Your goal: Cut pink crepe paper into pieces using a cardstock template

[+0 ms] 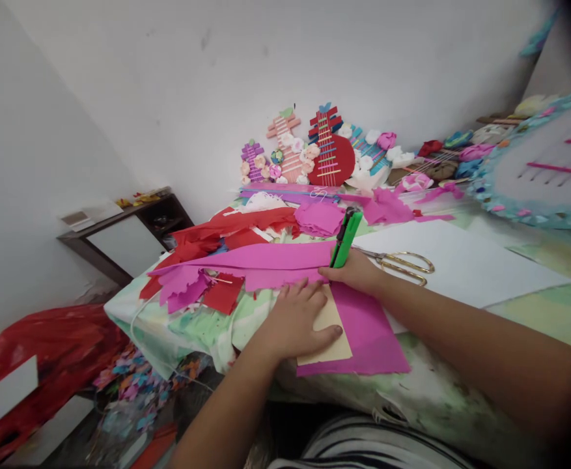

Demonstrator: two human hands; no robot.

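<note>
A cream card (336, 340) lies on a magenta paper sheet (376, 332) at the table's front edge. Pressed flat on the card, fingers spread and holding nothing, is my left hand (302, 320). My right hand (356, 268) is closed around a green and black utility knife (346, 240), held upright at the card's far edge; its tip is hidden by the fingers. Another long pink paper piece (265, 257) stretches left from there. Gold-handled scissors (405, 262) rest on white paper (446, 254) just right of the right hand.
Red paper scraps (197, 238) lie at the left of the table. Paper-decorated instrument shapes (331, 156) lean on the wall. A blue-edged round piece (534, 169) stands at right. A dark shelf (124, 234) and red plastic bag (55, 345) are at left.
</note>
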